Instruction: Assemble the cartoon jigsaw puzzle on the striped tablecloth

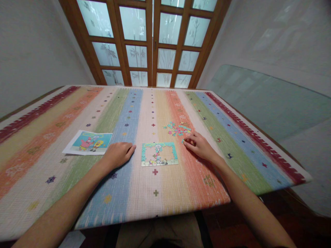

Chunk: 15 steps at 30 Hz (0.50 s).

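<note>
A partly built jigsaw puzzle (159,154) lies on the striped tablecloth (129,193), its frame done and gaps inside. My left hand (118,153) rests on the cloth just left of it, fingers curled loosely and holding nothing that I can see. My right hand (198,144) lies to the puzzle's right, fingertips pinching a small puzzle piece (183,141). A heap of loose pieces (178,128) sits just beyond that hand.
A printed reference picture (89,142) of cartoon figures lies to the left of my left hand. A wooden door with frosted glass panes (152,44) stands behind the table. A glass sheet (266,100) leans against the right wall.
</note>
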{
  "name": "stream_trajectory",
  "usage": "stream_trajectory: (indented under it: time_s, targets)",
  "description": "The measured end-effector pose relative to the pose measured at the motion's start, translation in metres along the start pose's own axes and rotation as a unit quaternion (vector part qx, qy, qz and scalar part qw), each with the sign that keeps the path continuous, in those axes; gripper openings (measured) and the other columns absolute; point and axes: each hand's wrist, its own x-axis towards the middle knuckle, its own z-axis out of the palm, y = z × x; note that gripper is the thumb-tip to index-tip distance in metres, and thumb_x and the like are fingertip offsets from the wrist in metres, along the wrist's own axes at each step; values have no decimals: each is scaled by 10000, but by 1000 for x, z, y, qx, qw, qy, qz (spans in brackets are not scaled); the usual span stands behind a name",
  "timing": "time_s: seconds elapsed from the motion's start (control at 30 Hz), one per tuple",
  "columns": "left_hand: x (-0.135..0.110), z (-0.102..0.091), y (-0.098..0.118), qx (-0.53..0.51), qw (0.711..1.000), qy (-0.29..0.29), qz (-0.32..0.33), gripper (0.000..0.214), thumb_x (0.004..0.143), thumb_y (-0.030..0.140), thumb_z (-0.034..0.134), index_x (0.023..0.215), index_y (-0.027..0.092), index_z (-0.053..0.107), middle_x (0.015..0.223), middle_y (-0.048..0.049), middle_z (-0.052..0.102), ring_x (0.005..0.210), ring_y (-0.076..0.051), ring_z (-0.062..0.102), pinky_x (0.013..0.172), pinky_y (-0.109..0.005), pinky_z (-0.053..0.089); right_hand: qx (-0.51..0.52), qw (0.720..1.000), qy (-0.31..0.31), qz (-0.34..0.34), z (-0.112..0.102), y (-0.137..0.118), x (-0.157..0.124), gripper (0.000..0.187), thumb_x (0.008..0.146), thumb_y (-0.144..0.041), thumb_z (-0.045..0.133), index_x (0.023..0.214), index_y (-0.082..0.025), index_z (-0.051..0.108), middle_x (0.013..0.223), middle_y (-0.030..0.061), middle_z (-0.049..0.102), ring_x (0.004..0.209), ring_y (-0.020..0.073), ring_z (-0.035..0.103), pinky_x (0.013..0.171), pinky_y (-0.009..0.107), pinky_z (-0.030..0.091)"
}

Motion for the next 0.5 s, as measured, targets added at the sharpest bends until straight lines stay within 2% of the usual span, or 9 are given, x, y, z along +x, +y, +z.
stream_trajectory:
  time_s: [0.23,0.5]
  targets:
    - [0,-5,5,23,999,-28,-15,567,1047,444,228,823,178,675,902,-166,755,860,-306,709,746,-385,463,22,1000,3,2,1,-2,1,160,930,-281,598,908,-188,727,880,75,610,801,216,587,759,356,478]
    - [0,-5,5,34,999,-26,-19,542,1047,432,238,826,183,666,909,-162,757,856,-300,710,732,-378,459,10,1000,25,-4,5,-7,1,166,928,-337,624,899,-193,701,852,60,585,828,228,578,786,363,466]
